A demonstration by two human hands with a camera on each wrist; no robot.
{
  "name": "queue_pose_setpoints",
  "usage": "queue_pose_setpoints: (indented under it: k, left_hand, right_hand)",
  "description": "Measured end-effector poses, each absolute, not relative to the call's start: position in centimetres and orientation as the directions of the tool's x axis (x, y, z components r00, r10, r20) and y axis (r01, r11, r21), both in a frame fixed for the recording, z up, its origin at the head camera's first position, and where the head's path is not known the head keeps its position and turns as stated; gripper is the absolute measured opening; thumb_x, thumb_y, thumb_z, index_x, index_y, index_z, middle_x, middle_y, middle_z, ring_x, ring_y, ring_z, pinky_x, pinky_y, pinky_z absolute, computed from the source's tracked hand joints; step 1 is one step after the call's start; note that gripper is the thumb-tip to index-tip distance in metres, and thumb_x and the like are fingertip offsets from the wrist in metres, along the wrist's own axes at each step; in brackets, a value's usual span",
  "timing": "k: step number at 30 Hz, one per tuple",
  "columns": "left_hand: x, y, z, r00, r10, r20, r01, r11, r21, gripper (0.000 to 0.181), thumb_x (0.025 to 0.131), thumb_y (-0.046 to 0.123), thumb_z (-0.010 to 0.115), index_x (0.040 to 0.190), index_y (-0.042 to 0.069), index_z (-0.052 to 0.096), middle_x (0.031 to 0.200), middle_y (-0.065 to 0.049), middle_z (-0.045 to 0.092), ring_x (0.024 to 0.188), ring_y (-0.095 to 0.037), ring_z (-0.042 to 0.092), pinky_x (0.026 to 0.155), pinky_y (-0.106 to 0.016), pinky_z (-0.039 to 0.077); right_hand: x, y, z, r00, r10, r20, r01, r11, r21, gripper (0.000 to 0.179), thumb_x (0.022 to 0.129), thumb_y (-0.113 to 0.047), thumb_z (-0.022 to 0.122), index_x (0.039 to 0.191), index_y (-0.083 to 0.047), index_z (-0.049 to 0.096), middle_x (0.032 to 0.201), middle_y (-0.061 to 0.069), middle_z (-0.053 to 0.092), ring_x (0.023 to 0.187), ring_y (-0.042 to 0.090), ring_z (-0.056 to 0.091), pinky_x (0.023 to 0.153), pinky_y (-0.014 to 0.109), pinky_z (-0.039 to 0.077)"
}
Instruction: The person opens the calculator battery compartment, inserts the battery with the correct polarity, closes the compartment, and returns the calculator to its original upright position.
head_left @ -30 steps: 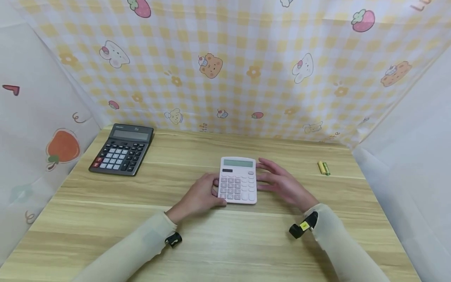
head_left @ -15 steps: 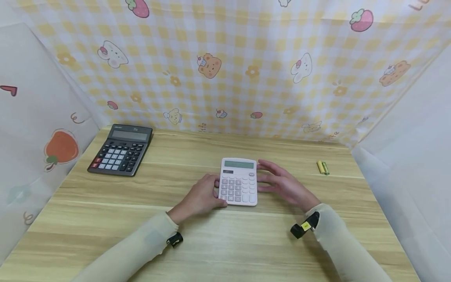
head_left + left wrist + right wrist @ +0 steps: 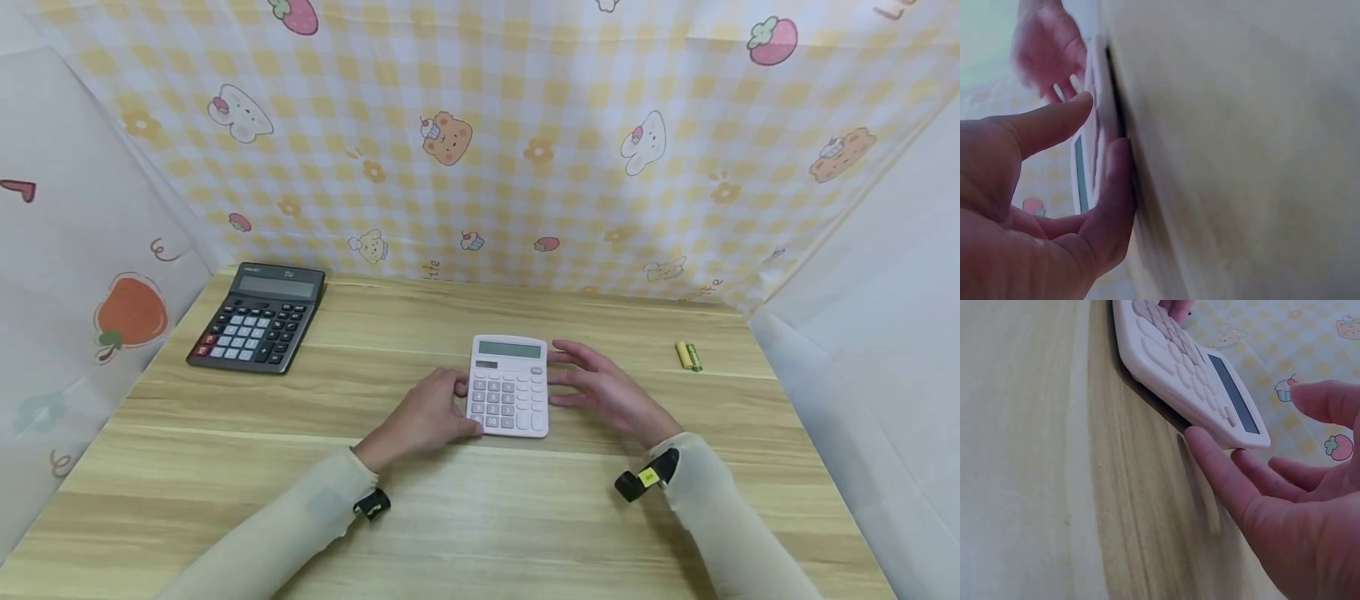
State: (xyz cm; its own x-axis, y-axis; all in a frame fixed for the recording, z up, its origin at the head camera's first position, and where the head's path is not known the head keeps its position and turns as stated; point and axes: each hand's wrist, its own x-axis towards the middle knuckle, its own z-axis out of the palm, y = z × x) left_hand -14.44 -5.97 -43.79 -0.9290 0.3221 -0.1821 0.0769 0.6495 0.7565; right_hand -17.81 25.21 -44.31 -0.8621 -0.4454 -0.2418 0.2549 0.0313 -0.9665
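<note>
A pale pink calculator (image 3: 507, 387) lies face up near the middle of the wooden table, its grey screen at the far end. My left hand (image 3: 427, 417) holds it by the left side, thumb over the near corner and fingers at the edge. In the left wrist view, the thumb (image 3: 1054, 125) lies over the key face, with a fingertip low against the side. My right hand (image 3: 603, 387) is at the opposite side with its fingers extended. Its fingertips come right up to the calculator's edge in the right wrist view, the thumb (image 3: 1322, 403) held apart from it.
A larger black calculator (image 3: 258, 317) rests at the back left of the table (image 3: 480, 517). Two small batteries (image 3: 688, 357), yellow and green, lie side by side at the right. A yellow checked cloth (image 3: 525, 150) hangs behind the table.
</note>
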Motion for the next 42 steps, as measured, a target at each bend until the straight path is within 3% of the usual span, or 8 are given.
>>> queue_pose_setpoints:
  k: [5, 14, 26, 32, 39, 42]
  left_hand:
    - [-15.2, -7.2, -43.3, -0.932, 0.302, -0.200, 0.039, 0.632, 0.774, 0.078, 0.087, 0.022, 0.095, 0.150, -0.007, 0.059, 0.125, -0.010, 0.071, 0.103, -0.022, 0.067, 0.096, -0.044, 0.059]
    - [-16.2, -8.9, -42.0, -0.933, 0.296, -0.206, -0.033, 0.499, 0.866, 0.058, 0.100, 0.025, 0.083, 0.148, -0.002, 0.062, 0.126, -0.012, 0.071, 0.092, -0.021, 0.077, 0.077, -0.037, 0.062]
    - [-16.2, -7.9, -43.0, -0.907, 0.323, -0.269, -0.028, 0.592, 0.806, 0.074, 0.081, 0.021, 0.098, 0.143, -0.005, 0.066, 0.121, -0.007, 0.074, 0.107, -0.022, 0.069, 0.097, -0.042, 0.058]
    - [-16.4, -7.5, -43.3, -0.893, 0.347, -0.285, 0.017, 0.660, 0.751, 0.072, 0.075, 0.023, 0.103, 0.133, -0.002, 0.069, 0.112, -0.004, 0.072, 0.099, -0.020, 0.066, 0.096, -0.041, 0.056]
    - [-16.2, -6.4, -43.3, -0.883, 0.361, -0.298, 0.065, 0.724, 0.686, 0.091, 0.071, 0.025, 0.107, 0.144, -0.005, 0.062, 0.117, -0.004, 0.067, 0.101, -0.022, 0.062, 0.095, -0.043, 0.055]
    - [-16.0, -6.0, -43.4, -0.887, 0.364, -0.284, 0.091, 0.740, 0.666, 0.089, 0.071, 0.023, 0.107, 0.143, -0.005, 0.062, 0.116, -0.005, 0.066, 0.102, -0.022, 0.061, 0.094, -0.043, 0.055]
  right_hand:
    - [-18.3, 24.8, -44.3, -0.892, -0.387, -0.235, 0.224, 0.074, -0.972, 0.067, 0.113, -0.006, 0.051, 0.171, 0.007, 0.020, 0.165, 0.032, 0.037, 0.129, 0.028, 0.064, 0.109, 0.048, 0.057]
    - [-20.2, 24.0, -44.5, -0.952, -0.229, -0.204, 0.170, 0.161, -0.972, 0.059, 0.111, -0.008, 0.059, 0.165, 0.006, 0.039, 0.153, 0.026, 0.054, 0.120, 0.024, 0.066, 0.100, 0.038, 0.061]
    - [-21.6, 23.2, -44.9, -0.948, -0.179, -0.265, 0.234, 0.175, -0.956, 0.045, 0.108, -0.007, 0.066, 0.150, 0.008, 0.059, 0.143, 0.024, 0.066, 0.112, 0.021, 0.070, 0.096, 0.033, 0.062]
    - [-21.7, 23.0, -44.7, -0.944, -0.172, -0.282, 0.232, 0.264, -0.936, 0.038, 0.110, -0.011, 0.066, 0.144, 0.006, 0.066, 0.138, 0.023, 0.070, 0.108, 0.024, 0.069, 0.092, 0.031, 0.062]
    - [-21.8, 22.8, -44.6, -0.943, -0.171, -0.284, 0.231, 0.277, -0.933, 0.037, 0.111, -0.010, 0.064, 0.141, 0.010, 0.067, 0.130, 0.023, 0.072, 0.101, 0.021, 0.069, 0.085, 0.027, 0.061]
    - [-21.8, 22.6, -44.5, -0.943, -0.173, -0.284, 0.229, 0.281, -0.932, 0.036, 0.111, -0.010, 0.063, 0.141, 0.010, 0.067, 0.129, 0.023, 0.073, 0.101, 0.021, 0.069, 0.084, 0.026, 0.061]
